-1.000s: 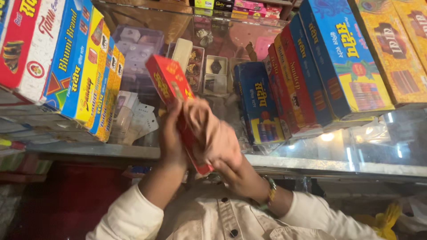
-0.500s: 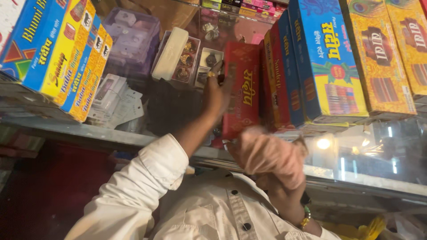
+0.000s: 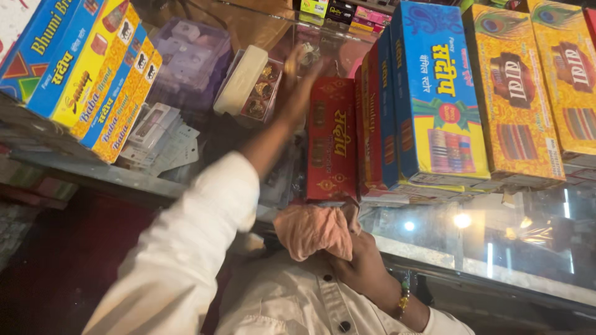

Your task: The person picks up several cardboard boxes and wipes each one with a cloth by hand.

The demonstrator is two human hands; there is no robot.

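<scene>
A long red box (image 3: 332, 142) lies on the glass counter (image 3: 496, 242), at the left end of a row of similar boxes. My left hand (image 3: 297, 71) is stretched out to the box's far left corner, blurred, with its fingers apart and nothing in them. Whether it touches the box I cannot tell. My right hand (image 3: 363, 267), with a beaded band on the wrist, is near my chest at the counter's front edge. It grips a bunched pink cloth (image 3: 310, 229), which lies against the near end of the red box.
To the right of the red box stand a blue box (image 3: 434, 93) and yellow-orange boxes (image 3: 515, 99). A stack of blue and yellow boxes (image 3: 93, 74) fills the left. A clear case of gold jewellery (image 3: 254, 87) and a purple tray (image 3: 186, 56) lie beyond.
A second ago both hands held the red box with the cloth on it. My left hand set it into the row and slid to its far end; my right hand drew the cloth back.
</scene>
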